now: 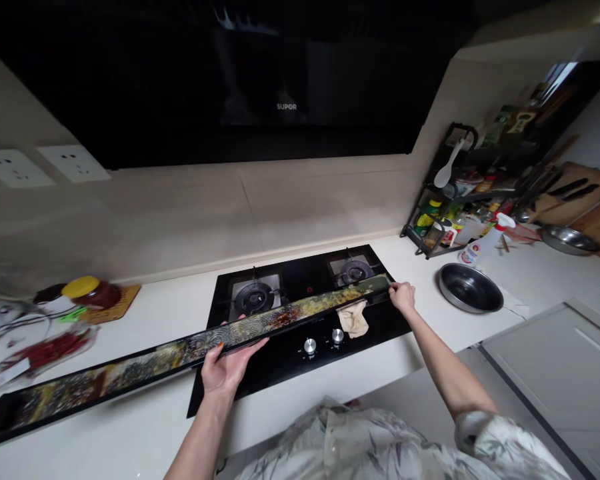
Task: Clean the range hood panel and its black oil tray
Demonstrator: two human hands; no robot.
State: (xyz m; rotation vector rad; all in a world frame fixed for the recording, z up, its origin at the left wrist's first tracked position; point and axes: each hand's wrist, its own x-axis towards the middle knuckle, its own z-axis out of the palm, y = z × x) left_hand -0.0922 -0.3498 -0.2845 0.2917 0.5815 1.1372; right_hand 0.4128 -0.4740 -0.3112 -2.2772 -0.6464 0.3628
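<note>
A long, narrow black grease tray from a range hood is held at a slant across the cooktop, its left end reaching over the counter. Yellow and brown grease coats its surface. My left hand supports it from below near the middle, palm up, thumb at the near edge and fingertips showing at the far edge. My right hand grips the right end, its fingers closed at the corner. Beneath the tray is the black gas cooktop with two burners and two knobs. A crumpled beige cloth lies on it by the knobs.
Above hangs the black range hood. To the right are a frying pan, a spray bottle and a spice rack. On the left are a yellow-lidded jar and a bag of dried red chillies.
</note>
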